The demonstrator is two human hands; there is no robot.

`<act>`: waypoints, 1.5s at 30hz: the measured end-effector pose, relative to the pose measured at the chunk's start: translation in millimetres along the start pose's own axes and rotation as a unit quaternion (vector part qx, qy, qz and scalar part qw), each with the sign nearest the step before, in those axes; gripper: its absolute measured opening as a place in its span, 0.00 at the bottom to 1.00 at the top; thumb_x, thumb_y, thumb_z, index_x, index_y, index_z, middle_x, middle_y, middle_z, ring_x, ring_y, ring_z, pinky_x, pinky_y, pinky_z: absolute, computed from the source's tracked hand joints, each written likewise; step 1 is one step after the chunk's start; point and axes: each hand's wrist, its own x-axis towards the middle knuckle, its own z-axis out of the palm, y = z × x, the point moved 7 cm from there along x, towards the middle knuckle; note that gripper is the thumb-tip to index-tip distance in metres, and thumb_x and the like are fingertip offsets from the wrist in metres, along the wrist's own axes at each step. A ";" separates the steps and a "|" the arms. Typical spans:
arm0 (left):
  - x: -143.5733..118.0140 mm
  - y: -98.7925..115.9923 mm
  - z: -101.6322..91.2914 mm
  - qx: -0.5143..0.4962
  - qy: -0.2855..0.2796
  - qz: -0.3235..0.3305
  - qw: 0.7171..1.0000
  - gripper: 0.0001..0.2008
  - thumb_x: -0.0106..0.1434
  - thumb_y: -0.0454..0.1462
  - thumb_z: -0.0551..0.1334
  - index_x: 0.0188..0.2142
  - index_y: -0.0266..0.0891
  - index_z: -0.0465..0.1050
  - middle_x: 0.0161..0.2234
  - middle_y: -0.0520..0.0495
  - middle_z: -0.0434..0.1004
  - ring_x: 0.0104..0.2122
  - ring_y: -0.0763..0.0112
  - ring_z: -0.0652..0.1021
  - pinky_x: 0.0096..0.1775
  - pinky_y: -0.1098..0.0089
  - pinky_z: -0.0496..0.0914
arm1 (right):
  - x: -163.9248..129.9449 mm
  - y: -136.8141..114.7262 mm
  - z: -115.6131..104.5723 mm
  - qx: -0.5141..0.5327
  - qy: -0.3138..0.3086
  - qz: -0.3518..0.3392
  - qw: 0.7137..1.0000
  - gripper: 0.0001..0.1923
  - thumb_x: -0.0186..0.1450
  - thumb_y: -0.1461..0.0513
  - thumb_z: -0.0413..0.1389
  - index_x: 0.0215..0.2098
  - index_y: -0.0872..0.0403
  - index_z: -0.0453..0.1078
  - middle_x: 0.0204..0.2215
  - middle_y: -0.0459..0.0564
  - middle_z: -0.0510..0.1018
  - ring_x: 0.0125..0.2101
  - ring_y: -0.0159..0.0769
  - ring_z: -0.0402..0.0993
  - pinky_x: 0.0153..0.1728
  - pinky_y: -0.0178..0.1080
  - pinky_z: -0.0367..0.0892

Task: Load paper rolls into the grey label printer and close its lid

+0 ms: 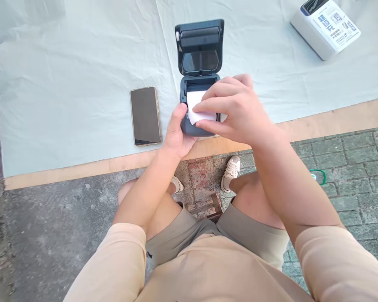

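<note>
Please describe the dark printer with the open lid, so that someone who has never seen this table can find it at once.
On the pale cloth covering the table, look near the front edge, right of the smartphone. The small dark printer stands there, lid raised, left hand steadying it and right hand on its white paper. The other device, far right, is white.

Cloth-covered table (pixel 66 63) w/ phone (pixel 145 115), dark printer (pixel 199 63), white box (pixel 326 27).

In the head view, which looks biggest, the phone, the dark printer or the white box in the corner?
1. Dark printer, lid open.
2. Phone and white box look about alike; the box lies farther away and is cut off, so I won't rank them.
</note>
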 end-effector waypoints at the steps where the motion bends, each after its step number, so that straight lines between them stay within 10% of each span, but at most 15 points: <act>1: 0.5 -0.4 -1.2 0.006 -0.003 0.002 1.000 0.27 0.56 0.59 0.76 0.46 0.45 0.77 0.48 0.44 0.87 0.64 0.46 0.82 0.52 0.60 0.84 | -0.9 -1.3 -0.3 0.013 0.012 -0.010 1.000 0.11 0.75 0.53 0.60 0.39 0.44 0.83 0.40 0.47 0.87 0.43 0.47 0.82 0.50 0.56 0.67; 5: 0.9 -1.9 -2.4 0.013 -0.018 0.022 1.000 0.29 0.50 0.49 0.82 0.48 0.45 0.76 0.46 0.47 0.87 0.63 0.47 0.83 0.56 0.58 0.83 | -2.9 7.5 -22.4 0.090 0.198 0.008 0.976 0.18 0.75 0.54 0.55 0.27 0.47 0.66 0.25 0.47 0.75 0.31 0.42 0.74 0.37 0.49 0.65; 8: 0.5 -2.6 0.3 0.016 -0.040 0.036 0.998 0.32 0.48 0.47 0.83 0.50 0.46 0.76 0.44 0.49 0.87 0.64 0.47 0.83 0.60 0.54 0.82 | -6.5 22.1 -39.3 0.156 0.329 0.068 0.929 0.06 0.69 0.56 0.56 0.36 0.45 0.62 0.36 0.51 0.78 0.43 0.46 0.79 0.38 0.48 0.69; 11: 1.2 -4.5 0.3 0.031 -0.057 0.040 0.997 0.35 0.45 0.48 0.85 0.50 0.47 0.77 0.44 0.49 0.87 0.63 0.46 0.83 0.57 0.54 0.84 | -1.4 29.8 -40.6 0.230 0.316 0.100 0.915 0.15 0.67 0.54 0.54 0.50 0.47 0.62 0.55 0.58 0.77 0.56 0.48 0.81 0.55 0.52 0.74; 15: 2.3 -6.4 -2.6 0.041 -0.058 0.040 0.997 0.34 0.44 0.49 0.85 0.48 0.48 0.77 0.43 0.49 0.86 0.64 0.43 0.83 0.55 0.52 0.84 | -0.1 33.0 -47.1 0.210 0.297 0.105 0.926 0.11 0.70 0.55 0.51 0.50 0.46 0.64 0.50 0.55 0.78 0.42 0.45 0.84 0.54 0.53 0.76; 24: -5.4 3.6 13.1 -0.022 -0.054 0.014 0.998 0.23 0.60 0.56 0.72 0.46 0.45 0.80 0.45 0.44 0.86 0.66 0.40 0.80 0.61 0.50 0.81 | 4.0 30.0 -6.5 0.051 -0.037 0.171 0.983 0.19 0.66 0.56 0.65 0.54 0.35 0.70 0.56 0.45 0.85 0.57 0.55 0.81 0.72 0.68 0.61; 40: 1.3 8.6 6.4 -0.027 0.068 -0.009 0.997 0.19 0.76 0.44 0.49 0.39 0.42 0.76 0.40 0.47 0.85 0.64 0.55 0.83 0.64 0.54 0.80 | 1.6 19.0 -16.6 0.127 -0.012 0.061 0.990 0.26 0.63 0.56 0.66 0.59 0.42 0.69 0.65 0.53 0.76 0.66 0.50 0.71 0.64 0.51 0.72; 45: 5.2 5.3 3.6 -0.012 -0.009 0.006 1.000 0.22 0.70 0.59 0.58 0.44 0.46 0.78 0.51 0.44 0.88 0.70 0.46 0.77 0.62 0.51 0.82 | 1.3 20.1 -41.5 0.100 0.231 0.069 0.965 0.13 0.66 0.55 0.61 0.35 0.43 0.59 0.37 0.52 0.76 0.36 0.46 0.75 0.38 0.49 0.72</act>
